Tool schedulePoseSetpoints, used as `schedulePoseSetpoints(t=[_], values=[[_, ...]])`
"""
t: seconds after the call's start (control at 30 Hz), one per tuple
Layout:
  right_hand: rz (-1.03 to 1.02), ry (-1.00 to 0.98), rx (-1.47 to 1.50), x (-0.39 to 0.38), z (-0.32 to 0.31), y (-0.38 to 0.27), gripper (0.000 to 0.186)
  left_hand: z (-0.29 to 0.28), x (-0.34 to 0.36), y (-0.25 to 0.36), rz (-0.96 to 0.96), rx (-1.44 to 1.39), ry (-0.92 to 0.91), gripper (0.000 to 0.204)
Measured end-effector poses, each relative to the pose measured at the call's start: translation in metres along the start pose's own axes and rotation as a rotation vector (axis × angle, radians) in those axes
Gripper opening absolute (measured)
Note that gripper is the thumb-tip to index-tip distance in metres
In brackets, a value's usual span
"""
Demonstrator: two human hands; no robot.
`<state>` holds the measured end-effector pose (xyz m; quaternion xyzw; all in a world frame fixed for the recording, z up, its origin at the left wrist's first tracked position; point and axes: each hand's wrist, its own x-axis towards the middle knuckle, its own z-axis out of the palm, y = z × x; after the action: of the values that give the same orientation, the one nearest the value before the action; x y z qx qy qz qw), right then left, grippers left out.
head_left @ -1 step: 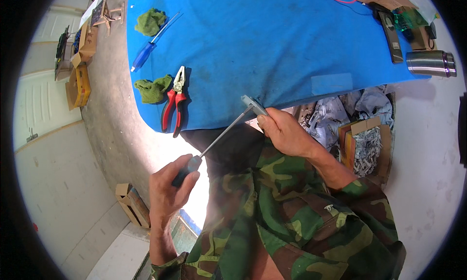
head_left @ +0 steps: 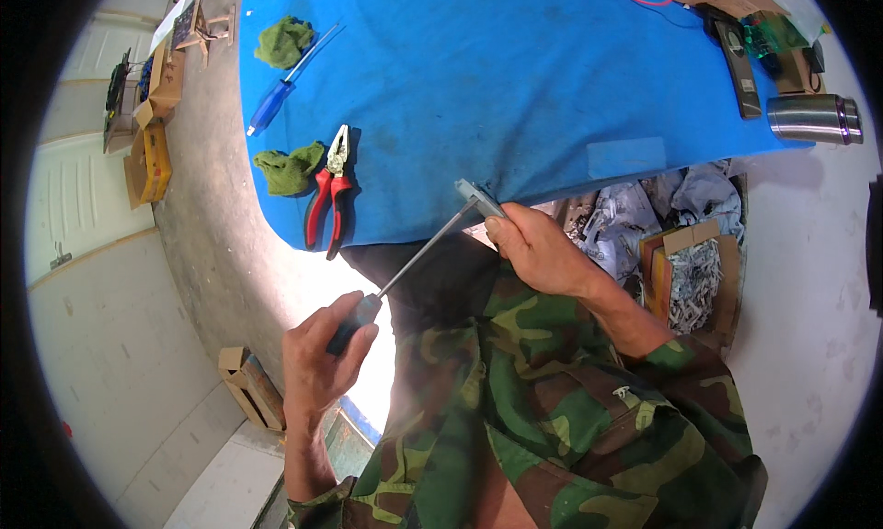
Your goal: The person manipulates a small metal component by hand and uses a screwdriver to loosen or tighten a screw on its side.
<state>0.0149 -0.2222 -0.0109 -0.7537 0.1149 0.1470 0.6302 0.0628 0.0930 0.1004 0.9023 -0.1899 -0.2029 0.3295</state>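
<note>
My left hand [head_left: 320, 352] is closed round the dark handle of a screwdriver [head_left: 425, 250], in front of the table's near edge. Its long metal shaft slants up to the right, and the tip touches a small grey metal part [head_left: 479, 198]. That part is pinched in my right hand [head_left: 541, 249] at the edge of the blue-covered table [head_left: 441, 97]; its far end under the fingers is hidden. Left of it on the cloth lie red-and-black pliers [head_left: 329, 198], jaws pointing away. Beyond them rests a blue-handled screwdriver [head_left: 273, 104].
Green rags [head_left: 284, 42] lie by the blue screwdriver and the pliers. At the table's right end is a steel flask [head_left: 814, 120], near a dark flat box [head_left: 739, 69]. Below the right edge, a carton [head_left: 694, 276] holds metal scraps beside plastic bags [head_left: 621, 225].
</note>
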Motion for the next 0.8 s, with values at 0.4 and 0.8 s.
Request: schedulePoseSetpoints(t=[0.4, 0.8], values=[[0.024, -0.023, 0.054, 0.002, -0.001, 0.002, 0.038, 0.011, -0.009, 0.002, 0.133, 0.193, 0.101, 0.047], [0.043, -0.038, 0.058, 0.000, -0.003, -0.002, 0.038, 0.006, -0.011, 0.004, 0.136, 0.219, 0.039, 0.041]])
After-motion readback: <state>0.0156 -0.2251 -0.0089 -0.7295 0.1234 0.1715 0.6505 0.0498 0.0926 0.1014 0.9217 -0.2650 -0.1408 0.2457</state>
